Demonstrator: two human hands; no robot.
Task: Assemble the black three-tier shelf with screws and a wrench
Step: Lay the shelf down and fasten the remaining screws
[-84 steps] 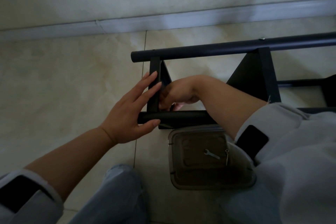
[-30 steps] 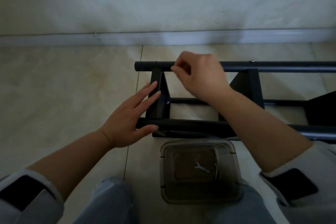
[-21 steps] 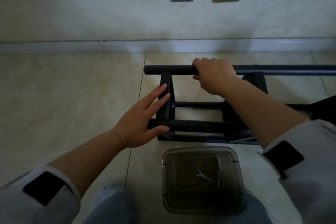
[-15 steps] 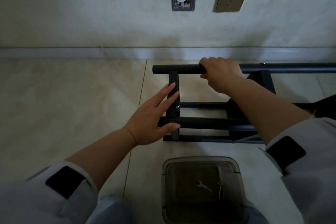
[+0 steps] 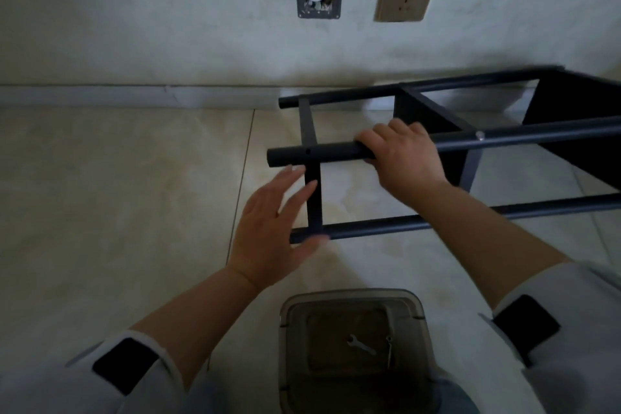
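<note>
Shelf frame [image 5: 437, 151]: lies on its side on the floor [image 5: 117, 195], close to the wall [image 5: 168, 27], with its tube ends pointing left.
Handling: judged rigid and moderately light; the painted round tubes look smooth, so a full wrap grip near a cross-piece is likely to hold best.
Right hand [image 5: 403, 155]: fingers curled around the upper front tube [image 5: 319, 153], just right of the end cross-bar.
Left hand [image 5: 272, 222]: fingers straight and spread, at the end cross-bar [image 5: 314, 198] and the lower front tube [image 5: 386, 228]; contact cannot be confirmed.
Open room: bare floor extends left of the frame; the wall limits movement behind it.
Edges: open tube ends and the unfilled screw hole [image 5: 307, 151] on the upper front tube are possible snag points.
Container [image 5: 353, 299]: clear box on the floor, nearer the person than the frame.
Wrench [image 5: 361, 344]: rests inside the container, not in hand.
Screw [image 5: 389, 349]: lies beside the wrench.
</note>
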